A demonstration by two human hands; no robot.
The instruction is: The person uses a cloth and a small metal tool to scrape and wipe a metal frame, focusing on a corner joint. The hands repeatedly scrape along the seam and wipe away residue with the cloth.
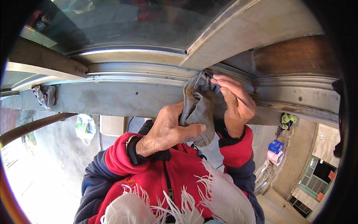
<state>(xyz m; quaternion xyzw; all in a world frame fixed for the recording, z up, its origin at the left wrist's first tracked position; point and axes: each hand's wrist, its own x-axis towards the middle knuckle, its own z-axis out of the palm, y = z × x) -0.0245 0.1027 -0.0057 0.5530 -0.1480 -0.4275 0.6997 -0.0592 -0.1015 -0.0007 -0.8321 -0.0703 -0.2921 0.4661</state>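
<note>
My left hand (pixel 167 128) grips a dirty grey cloth (pixel 200 114), with the thumb lying over its lower part. The cloth is folded and stained brown, and its upper end reaches the metal window track (pixel 139 73). My right hand (pixel 236 102) is at the cloth's upper right, fingertips close together and pointing left. A thin, pale, stick-like piece (pixel 245 105) runs from its fingers across the palm side. Whether those fingertips also pinch the cloth is hard to tell. Above the track stands the sliding window's metal frame (pixel 134 56).
A second crumpled cloth (pixel 45 96) lies on the grey sill (pixel 117 96) at the left. A brown pole (pixel 36 127) slants below it. A clear plastic bag (pixel 85 128) is beneath the sill. Green cloth (pixel 288 119) and a blue package (pixel 275 146) are at the right.
</note>
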